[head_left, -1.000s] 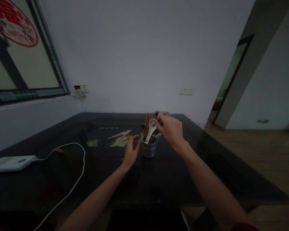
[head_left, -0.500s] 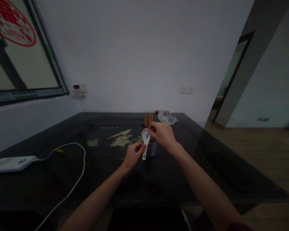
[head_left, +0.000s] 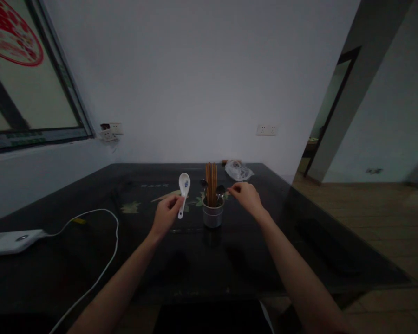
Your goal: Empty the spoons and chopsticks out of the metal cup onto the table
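My left hand (head_left: 167, 209) pinches a white ceramic soup spoon (head_left: 184, 185) by its handle, bowl end up, with a blue mark in the bowl. It is held above the table, left of a grey metal cup (head_left: 212, 215). Standing in the cup are several wooden chopsticks (head_left: 211, 184) and two dark metal spoons, one on the left (head_left: 204, 183) and one on the right (head_left: 220, 189). Just right of that second spoon is my right hand (head_left: 246, 196), thumb and fingertips drawn together. Nothing shows in its fingers, and it looks apart from the cup.
The dark, glossy table (head_left: 257, 260) has a painted flower pattern. A clear plastic bag (head_left: 238, 170) lies at the back. On the left lies a white device (head_left: 16, 242) with a white cable (head_left: 115, 246). A dark flat object (head_left: 327, 246) rests at the right.
My right hand has let go of the soup spoon and moved right. My left hand has carried the spoon left and up, so the cup shows fully.
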